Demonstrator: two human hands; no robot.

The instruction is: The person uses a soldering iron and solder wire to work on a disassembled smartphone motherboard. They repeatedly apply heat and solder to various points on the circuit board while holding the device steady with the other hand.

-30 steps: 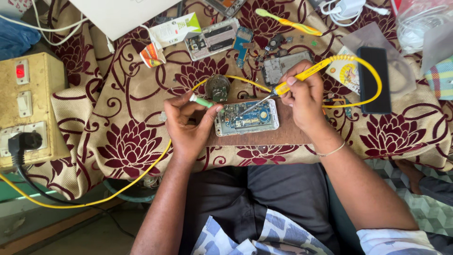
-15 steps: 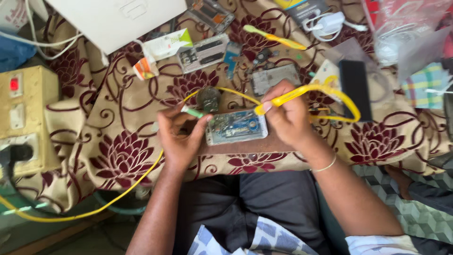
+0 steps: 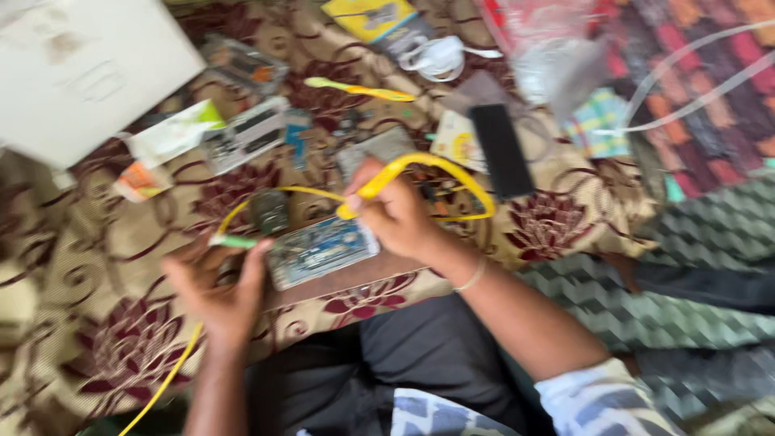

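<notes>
While the right hand (image 3: 400, 222) stays clamped on the yellow soldering iron (image 3: 379, 184) | circuit board (image 3: 321, 250) just below-left, lengthwise between hands | left hand (image 3: 218, 282) pinching a green stick (image 3: 236, 241)

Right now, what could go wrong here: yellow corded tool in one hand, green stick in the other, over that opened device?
1. The yellow cord loops over the right hand and lies across the clutter; a snag could jerk the yellow tool off the opened device.
2. The device sits loose on a patterned cloth, so it may slide under pressure.
3. The left hand, holding a green stick, is close to the tool tip; fingers could get touched.
</notes>
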